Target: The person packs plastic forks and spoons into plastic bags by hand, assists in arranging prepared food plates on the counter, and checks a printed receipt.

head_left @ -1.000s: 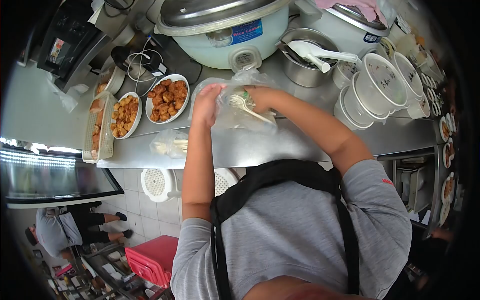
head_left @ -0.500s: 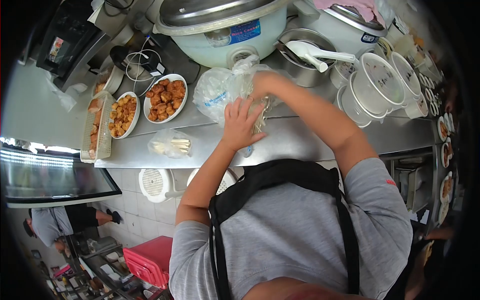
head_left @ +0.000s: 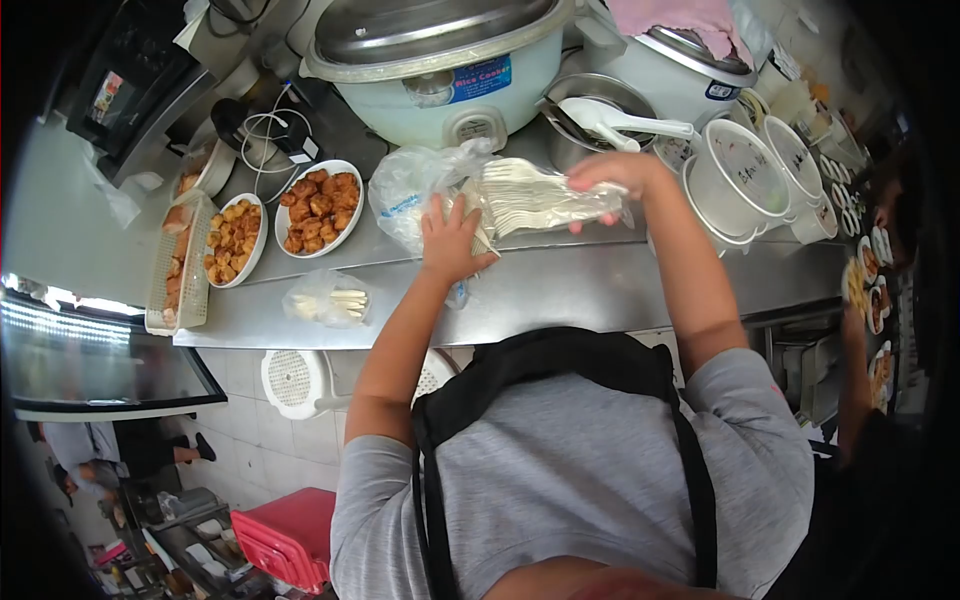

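One "Rice Cooker" label (head_left: 466, 82), right hand (head_left: 622, 186) pinching bagged forks (head_left: 535, 195), left hand (head_left: 455, 238) spread.

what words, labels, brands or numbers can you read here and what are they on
"Rice Cooker": blue label on the large cooker; its other lines are too small.
Blue print on the plastic bag: too blurred.
Handwriting on the stacked containers: unclear.
Dark label on the second cooker: too small.
Sticker on the black appliance: too small.

Forks (head_left: 535, 192) are showing ivory below a pale mint-green rice cooker (head_left: 400, 115); cloth (head_left: 688, 22) right of it is glowing pink.
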Demonstrator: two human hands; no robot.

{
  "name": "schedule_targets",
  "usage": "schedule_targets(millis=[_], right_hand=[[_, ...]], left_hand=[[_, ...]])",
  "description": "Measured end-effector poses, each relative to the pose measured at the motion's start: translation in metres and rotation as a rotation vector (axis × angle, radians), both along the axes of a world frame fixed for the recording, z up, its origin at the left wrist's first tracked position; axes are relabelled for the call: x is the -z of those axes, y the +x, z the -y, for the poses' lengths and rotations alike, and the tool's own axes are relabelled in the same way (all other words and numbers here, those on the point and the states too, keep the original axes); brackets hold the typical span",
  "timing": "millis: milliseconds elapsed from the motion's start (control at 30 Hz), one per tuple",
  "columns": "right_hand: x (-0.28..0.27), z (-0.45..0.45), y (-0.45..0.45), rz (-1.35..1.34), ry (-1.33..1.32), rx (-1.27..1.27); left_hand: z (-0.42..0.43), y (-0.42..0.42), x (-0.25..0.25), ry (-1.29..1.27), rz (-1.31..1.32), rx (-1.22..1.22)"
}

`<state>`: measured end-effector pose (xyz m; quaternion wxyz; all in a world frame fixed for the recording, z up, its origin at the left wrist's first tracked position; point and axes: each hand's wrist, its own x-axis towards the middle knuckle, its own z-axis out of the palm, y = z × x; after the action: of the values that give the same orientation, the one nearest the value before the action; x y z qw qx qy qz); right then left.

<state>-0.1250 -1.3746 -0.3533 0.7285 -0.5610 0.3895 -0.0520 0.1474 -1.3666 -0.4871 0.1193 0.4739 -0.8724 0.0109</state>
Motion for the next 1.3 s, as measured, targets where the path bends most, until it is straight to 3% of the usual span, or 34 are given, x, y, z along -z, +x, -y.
schedule_targets(millis=[133, 233, 367, 467, 567, 600, 700, 800, 900, 1000, 1100, 1200, 1233, 1300], right_hand=[[0.050, -0.022, -0.022, 0.498, 0.120, 0.142], [0.066, -0.036, -0.024, 0.692, 0.199, 0.223], [0.070, -0.044, -0.033, 0.667, 0.176, 0.254], [0.066, -0.055, -0.038, 0.461, 0.090, 0.300], [0.060, -0.063, -0.017, 0.526, 0.112, 0.298], [0.063, -0.057, -0.010, 0.460, 0.045, 0.204], [0.063, -0.026, 0.033, -0.036, -0.491, 0.002], [0.039, -0.022, 0.075, -0.334, -0.544, 0.022], [0.073, -0.010, 0.118, -0.677, -0.797, 0.134], [0.085, 0.001, 0.161, -0.736, -0.718, 0.368], [0.092, 0.029, 0.183, -0.626, -0.709, 0.333], [0.151, 0.074, 0.195, -0.385, -0.604, 0.318], [0.139, 0.070, 0.193, -0.238, -0.385, 0.426], [0.095, 0.052, 0.178, 0.058, 0.054, 0.610]], left_hand=[[-0.004, -0.007, -0.012, -0.009, -0.032, -0.022], [-0.007, -0.010, -0.019, -0.041, -0.028, -0.029], [-0.009, 0.005, -0.024, -0.020, 0.012, -0.021], [-0.013, 0.016, -0.021, 0.004, -0.002, -0.047], [-0.011, 0.016, -0.015, -0.037, -0.124, -0.035], [-0.009, 0.016, -0.012, -0.055, -0.178, -0.024], [0.012, 0.020, 0.008, -0.097, -0.348, -0.083], [0.029, 0.027, 0.006, -0.158, -0.456, -0.155], [0.029, 0.024, -0.015, -0.062, -0.759, -0.273], [0.025, 0.016, -0.025, -0.100, -1.011, -0.292], [0.005, 0.000, -0.031, 0.039, -1.055, -0.251], [0.007, 0.012, -0.014, 0.077, -1.202, -0.242], [0.006, 0.016, -0.012, 0.103, -1.246, -0.268], [0.003, 0.020, 0.001, -0.160, -0.689, -0.302]])
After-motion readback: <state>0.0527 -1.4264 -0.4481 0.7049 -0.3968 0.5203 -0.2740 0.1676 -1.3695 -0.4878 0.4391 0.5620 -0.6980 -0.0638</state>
